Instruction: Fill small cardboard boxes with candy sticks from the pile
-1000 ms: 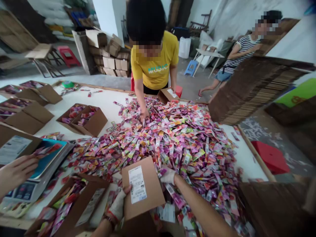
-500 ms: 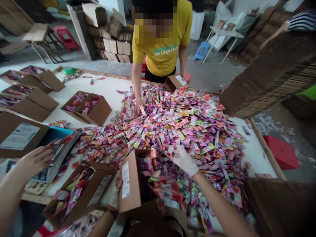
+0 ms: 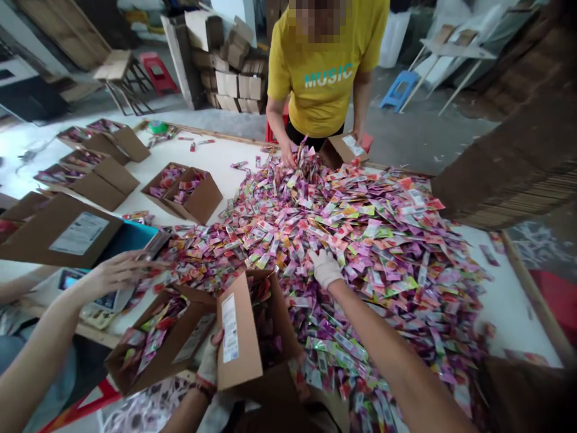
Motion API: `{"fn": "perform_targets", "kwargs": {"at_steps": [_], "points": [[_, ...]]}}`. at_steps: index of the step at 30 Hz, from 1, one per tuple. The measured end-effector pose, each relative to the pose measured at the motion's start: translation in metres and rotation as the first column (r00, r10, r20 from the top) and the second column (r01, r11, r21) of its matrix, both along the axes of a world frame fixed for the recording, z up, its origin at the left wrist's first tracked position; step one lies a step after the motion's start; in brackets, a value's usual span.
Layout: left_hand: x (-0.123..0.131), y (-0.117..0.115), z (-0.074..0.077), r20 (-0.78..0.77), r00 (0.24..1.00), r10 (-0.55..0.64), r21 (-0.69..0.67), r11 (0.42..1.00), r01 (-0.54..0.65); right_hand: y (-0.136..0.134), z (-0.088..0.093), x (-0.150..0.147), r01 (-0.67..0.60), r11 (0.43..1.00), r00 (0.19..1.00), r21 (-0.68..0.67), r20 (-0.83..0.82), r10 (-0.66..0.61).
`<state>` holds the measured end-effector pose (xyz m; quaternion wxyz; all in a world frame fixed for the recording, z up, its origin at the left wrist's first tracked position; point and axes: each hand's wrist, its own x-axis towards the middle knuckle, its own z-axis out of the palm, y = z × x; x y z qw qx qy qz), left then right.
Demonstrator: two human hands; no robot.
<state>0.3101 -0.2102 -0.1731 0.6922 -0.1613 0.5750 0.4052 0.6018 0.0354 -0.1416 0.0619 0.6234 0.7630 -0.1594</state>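
Note:
My left hand (image 3: 210,358), in a pale glove with bare fingertips, grips the left side of an open cardboard box (image 3: 238,334) with a white label. Small colourful packets lie inside this tilted box. My right hand (image 3: 325,269), also gloved, rests on a large heap of small pink, purple and green packets (image 3: 360,240), its fingers apart and their tips among the packets. Nothing can be made out in its grasp. Left of my box stands another cardboard box (image 3: 153,337) with packets in it.
Across the table a person in a yellow shirt (image 3: 327,78) touches the heap and holds a small box (image 3: 345,150). From the left reaches another person's hand (image 3: 117,276). Several filled boxes (image 3: 180,192) stand left; stacked cardboard (image 3: 505,162) is at the right.
My right hand has moved down onto the heap; packets that were tumbling near my box's mouth are gone from there. The person opposite now gathers packets. The view has shifted left.

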Motion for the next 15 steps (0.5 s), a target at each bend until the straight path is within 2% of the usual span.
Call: {"fn": "perform_targets", "kwargs": {"at_steps": [3, 5, 7, 9, 11, 12, 14, 15], "points": [[0.012, 0.002, 0.01, -0.038, 0.999, 0.038, -0.007, 0.999, -0.039, -0.006, 0.021, 0.002, 0.014, 1.0, 0.999, -0.003, -0.035, -0.014], [0.021, 0.007, 0.015, -0.048, 0.998, 0.041, 0.023, 0.999, -0.04, -0.022, 0.035, 0.005, 0.102, 0.994, 0.985, -0.025, -0.139, -0.104], [0.029, 0.011, 0.018, -0.035, 0.998, 0.049, 0.073, 0.996, -0.047, -0.046, 0.047, 0.008, 0.242, 0.966, 0.902, -0.095, -0.344, -0.26], [0.035, 0.015, 0.017, -0.004, 0.999, 0.045, 0.134, 0.99, -0.044, -0.073, 0.057, 0.01, 0.336, 0.92, 0.744, -0.201, -0.542, -0.39], [0.042, 0.018, 0.016, 0.052, 0.999, -0.002, 0.156, 0.988, -0.006, -0.099, 0.065, 0.007, 0.315, 0.906, 0.633, -0.284, -0.648, -0.423], [0.046, 0.019, 0.015, 0.082, 0.996, -0.031, 0.156, 0.988, 0.018, -0.11, 0.067, 0.002, 0.278, 0.91, 0.602, -0.306, -0.683, -0.414], [0.055, 0.02, 0.016, 0.136, 0.987, -0.088, 0.166, 0.984, 0.065, -0.126, 0.071, -0.011, 0.154, 0.94, 0.586, -0.303, -0.738, -0.334], [0.061, 0.021, 0.017, 0.148, 0.982, -0.119, 0.192, 0.977, 0.089, -0.13, 0.073, -0.019, 0.065, 0.955, 0.612, -0.291, -0.744, -0.269]]}}
